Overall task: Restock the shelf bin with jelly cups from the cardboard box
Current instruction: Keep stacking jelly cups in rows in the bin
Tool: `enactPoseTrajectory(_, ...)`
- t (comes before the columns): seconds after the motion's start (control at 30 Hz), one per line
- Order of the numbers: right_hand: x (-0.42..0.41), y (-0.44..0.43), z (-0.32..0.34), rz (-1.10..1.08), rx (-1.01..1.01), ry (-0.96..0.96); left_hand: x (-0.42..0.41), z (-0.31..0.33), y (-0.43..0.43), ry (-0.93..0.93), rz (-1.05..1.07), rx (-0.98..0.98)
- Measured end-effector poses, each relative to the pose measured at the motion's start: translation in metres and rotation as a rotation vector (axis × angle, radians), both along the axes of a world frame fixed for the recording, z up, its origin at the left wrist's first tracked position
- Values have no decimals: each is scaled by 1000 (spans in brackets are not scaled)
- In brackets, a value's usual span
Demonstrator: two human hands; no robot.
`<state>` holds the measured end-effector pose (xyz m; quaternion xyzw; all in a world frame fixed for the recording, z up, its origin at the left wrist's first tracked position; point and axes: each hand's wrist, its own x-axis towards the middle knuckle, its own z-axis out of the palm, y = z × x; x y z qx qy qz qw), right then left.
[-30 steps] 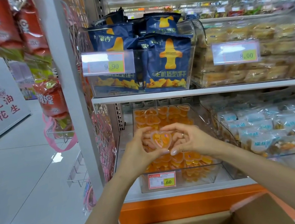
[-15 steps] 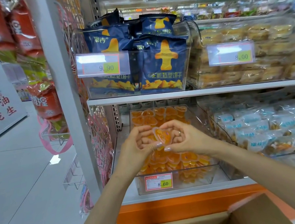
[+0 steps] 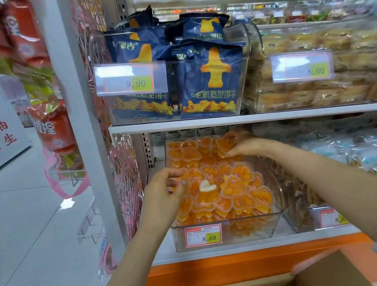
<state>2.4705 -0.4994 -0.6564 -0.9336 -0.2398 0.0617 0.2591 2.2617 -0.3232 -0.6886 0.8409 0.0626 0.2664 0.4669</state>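
A clear shelf bin (image 3: 227,240) with an 8.60 price tag is heaped with orange heart-shaped jelly cups (image 3: 234,187); one cup with a white top (image 3: 206,186) lies near the front. My left hand (image 3: 163,196) rests at the left side of the heap, its loosely curved fingers touching cups. Further back, my right hand (image 3: 245,143) pinches a jelly cup (image 3: 224,144) between fingers and thumb, just under the shelf above. The open cardboard box (image 3: 320,276) shows at the bottom edge, its inside hidden.
A white shelf board (image 3: 273,116) hangs low over the bin's back. Above it stands a bin of blue snack bags (image 3: 211,81). Bins of wrapped snacks (image 3: 360,158) sit to the right, and a white post (image 3: 82,131) with a wire rack to the left.
My hands, cupped together around jelly cups over the bin, have parted. The left moved down to the heap's left side, the right went to the back. More cups lie on the heap.
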Motion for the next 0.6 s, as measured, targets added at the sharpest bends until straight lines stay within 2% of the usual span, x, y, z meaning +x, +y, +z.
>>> enactPoseTrajectory(0.13,1,14,-6,83,-13,66,2,-2,0,-6,15,37)
enactPoseTrajectory(0.23,0,26,-11,118,-89,20,3,-3,-1,-10,22,58)
enactPoseTrajectory(0.37,2,37,-15,119,-160,-73,3,-2,-1,-12,24,67)
enactPoseTrajectory(0.6,7,45,-19,62,-138,-63,4,-4,-1,-24,15,75)
